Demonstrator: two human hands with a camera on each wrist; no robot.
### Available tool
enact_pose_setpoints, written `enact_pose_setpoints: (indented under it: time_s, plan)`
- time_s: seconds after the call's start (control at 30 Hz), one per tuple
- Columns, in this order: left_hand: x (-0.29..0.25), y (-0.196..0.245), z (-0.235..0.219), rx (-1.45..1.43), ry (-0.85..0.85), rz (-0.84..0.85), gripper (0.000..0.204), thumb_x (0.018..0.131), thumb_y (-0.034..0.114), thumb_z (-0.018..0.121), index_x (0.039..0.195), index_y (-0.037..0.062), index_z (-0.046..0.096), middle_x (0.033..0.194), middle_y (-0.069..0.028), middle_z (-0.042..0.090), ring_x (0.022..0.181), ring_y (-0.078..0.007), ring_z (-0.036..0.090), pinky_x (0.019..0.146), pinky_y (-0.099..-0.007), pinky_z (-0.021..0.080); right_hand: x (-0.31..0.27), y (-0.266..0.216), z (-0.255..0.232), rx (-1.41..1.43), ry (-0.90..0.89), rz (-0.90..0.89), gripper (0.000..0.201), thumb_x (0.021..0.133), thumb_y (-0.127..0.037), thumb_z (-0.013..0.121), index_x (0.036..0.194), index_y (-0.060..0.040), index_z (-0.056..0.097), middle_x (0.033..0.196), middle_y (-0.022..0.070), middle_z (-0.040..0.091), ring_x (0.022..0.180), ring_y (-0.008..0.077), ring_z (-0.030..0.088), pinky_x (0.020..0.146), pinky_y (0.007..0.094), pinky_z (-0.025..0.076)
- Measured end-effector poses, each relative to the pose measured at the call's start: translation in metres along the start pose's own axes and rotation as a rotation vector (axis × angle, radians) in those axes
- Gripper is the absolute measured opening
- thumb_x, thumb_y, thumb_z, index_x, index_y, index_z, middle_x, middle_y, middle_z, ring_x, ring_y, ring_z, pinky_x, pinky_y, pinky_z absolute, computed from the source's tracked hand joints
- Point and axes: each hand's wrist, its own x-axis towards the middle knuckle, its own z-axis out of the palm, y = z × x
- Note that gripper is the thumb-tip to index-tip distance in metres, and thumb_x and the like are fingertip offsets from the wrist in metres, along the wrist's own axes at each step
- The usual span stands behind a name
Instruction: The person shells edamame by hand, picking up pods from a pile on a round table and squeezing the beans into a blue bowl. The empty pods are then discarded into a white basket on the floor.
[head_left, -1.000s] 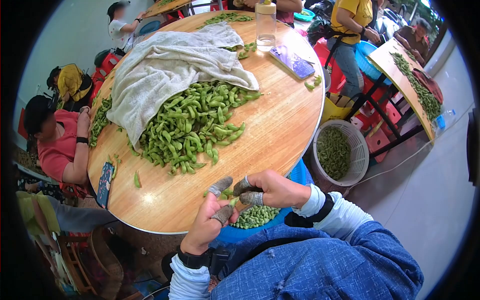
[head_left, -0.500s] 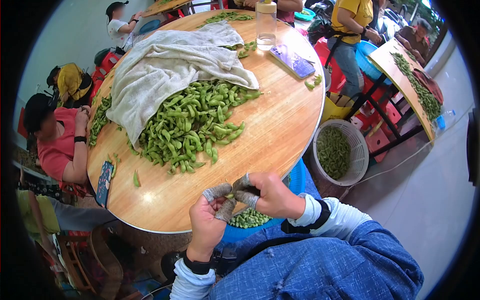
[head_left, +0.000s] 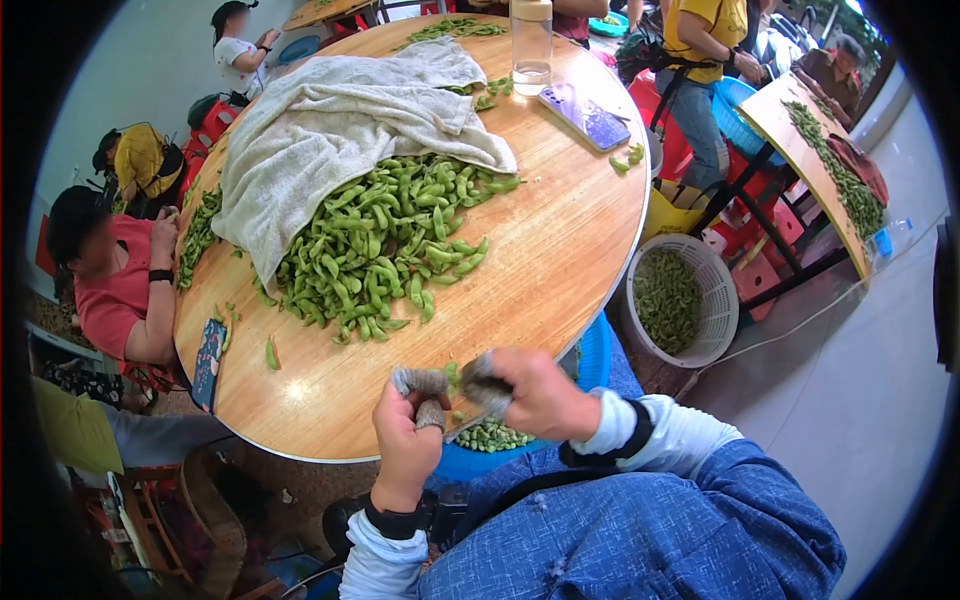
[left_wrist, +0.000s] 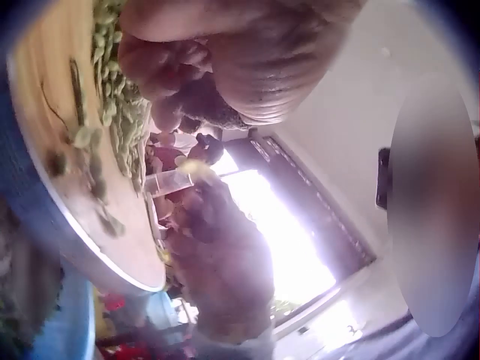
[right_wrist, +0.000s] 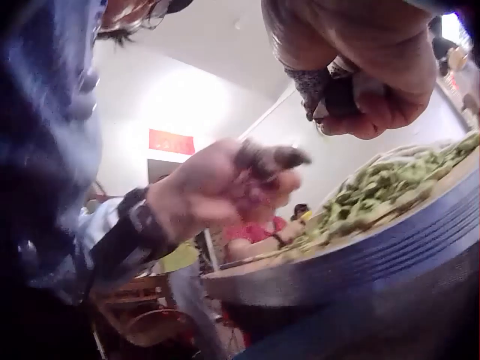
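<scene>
My left hand [head_left: 408,430], with grey covers on thumb and finger, pinches a small green pod [head_left: 452,374] at its fingertips, over the round table's near edge. Close by on the right, my right hand [head_left: 540,395] is curled and blurred; what lies between its covered fingers cannot be made out. A small green bean [head_left: 457,415] shows between the hands, above a blue basin [head_left: 465,463] with shelled beans [head_left: 490,436]. In the right wrist view my right hand [right_wrist: 360,67] has bent fingers, apart from my left hand [right_wrist: 225,184].
A pile of green pods [head_left: 370,250] lies partly under a pale towel [head_left: 330,140] on the table [head_left: 540,260]. A bottle [head_left: 531,50] and phones [head_left: 585,117] stand or lie around it. A white basket [head_left: 715,300] of pods is at right; people sit and stand around.
My hands, close together around a pod before, have drawn slightly apart. The left has moved a little up and left, and the right is blurred by motion.
</scene>
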Motion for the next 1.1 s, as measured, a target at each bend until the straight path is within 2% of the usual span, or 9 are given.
enact_pose_setpoints:
  time_s: [0.2,0.37,0.47,0.5,0.6,0.73,0.83,0.97,1.1]
  plan:
    - [-0.026,-0.022,-0.005,0.404,-0.187,0.073,0.026,0.072,-0.009,0.047,0.096,-0.0006,0.054,0.083,-0.0071,0.059,0.075,-0.0147,0.057,0.068,-0.0246,0.045,-0.014,0.042,-0.113,-0.268,0.354,0.124,0.009,0.076,-0.003,0.055,0.083,0.0008,0.06,0.068,0.0076,0.059,0.064,0.0115,0.054,0.059,0.027,0.044]
    - [-0.024,0.004,0.007,0.471,-0.444,0.255,0.018,0.068,-0.003,0.06,0.086,0.0002,0.06,0.079,-0.0127,0.061,0.072,-0.022,0.06,0.064,-0.0281,0.046,-0.048,0.082,-0.179,-0.306,0.529,0.315,0.015,0.077,-0.001,0.052,0.09,0.0049,0.058,0.074,0.0091,0.061,0.069,0.0136,0.056,0.065,0.0267,0.044]
    - [-0.013,0.006,0.009,0.597,-0.234,0.241,0.017,0.069,-0.002,0.061,0.086,0.0005,0.061,0.075,-0.0125,0.06,0.068,-0.0218,0.059,0.06,-0.0296,0.045,-0.062,0.086,-0.186,-0.501,0.578,0.322,0.016,0.074,0.0,0.052,0.089,0.0051,0.057,0.071,0.0127,0.059,0.067,0.0162,0.056,0.063,0.0275,0.044]
    - [-0.007,0.009,0.012,0.631,-0.184,0.22,0.018,0.066,0.001,0.062,0.084,-0.0006,0.059,0.081,-0.0167,0.059,0.077,-0.031,0.057,0.065,-0.0357,0.045,-0.063,0.087,-0.184,-0.466,0.578,0.312,0.016,0.074,0.0,0.052,0.088,0.0047,0.057,0.071,0.0129,0.059,0.066,0.0162,0.056,0.062,0.0276,0.044]
    - [0.019,0.002,0.013,0.878,-0.201,0.48,0.021,0.067,0.002,0.06,0.088,-0.0023,0.057,0.087,-0.0195,0.057,0.079,-0.0333,0.055,0.066,-0.037,0.045,-0.055,0.072,-0.168,-0.415,0.496,0.264,0.015,0.073,0.0,0.053,0.087,0.0028,0.057,0.071,0.0136,0.059,0.066,0.0168,0.056,0.061,0.028,0.044]
    - [0.032,-0.006,0.014,1.0,-0.356,0.344,0.025,0.068,0.003,0.057,0.093,-0.0028,0.055,0.09,-0.021,0.055,0.074,-0.0361,0.052,0.065,-0.0402,0.044,-0.039,0.044,-0.126,-0.244,0.279,0.164,0.015,0.075,-0.004,0.056,0.088,0.0022,0.059,0.075,0.0155,0.06,0.069,0.0206,0.059,0.063,0.0294,0.046]
    - [0.036,-0.002,0.015,0.969,-0.282,0.388,0.023,0.067,0.001,0.062,0.089,0.0,0.057,0.081,-0.0135,0.058,0.068,-0.0276,0.056,0.058,-0.0341,0.044,-0.032,0.024,-0.098,-0.175,0.073,0.185,0.02,0.075,-0.005,0.056,0.094,0.0011,0.059,0.079,0.0163,0.061,0.074,0.0216,0.061,0.066,0.0302,0.047]
    - [0.034,0.003,0.014,0.312,-0.07,0.026,0.027,0.067,-0.002,0.067,0.091,0.0044,0.056,0.08,-0.0015,0.057,0.07,-0.0082,0.053,0.058,-0.0229,0.042,-0.019,0.024,-0.056,0.054,-0.125,0.175,0.034,0.077,-0.007,0.056,0.11,0.0002,0.051,0.079,0.0128,0.061,0.076,0.0183,0.06,0.068,0.0287,0.047]
    - [0.027,0.001,0.021,-0.241,0.021,0.056,0.032,0.069,-0.003,0.066,0.097,0.003,0.051,0.082,-0.0035,0.058,0.07,-0.0098,0.052,0.067,-0.0228,0.047,-0.001,0.011,-0.023,0.239,-0.239,0.207,0.048,0.079,-0.01,0.058,0.122,-0.0027,0.04,0.077,0.0087,0.058,0.072,0.0145,0.056,0.066,0.028,0.045]
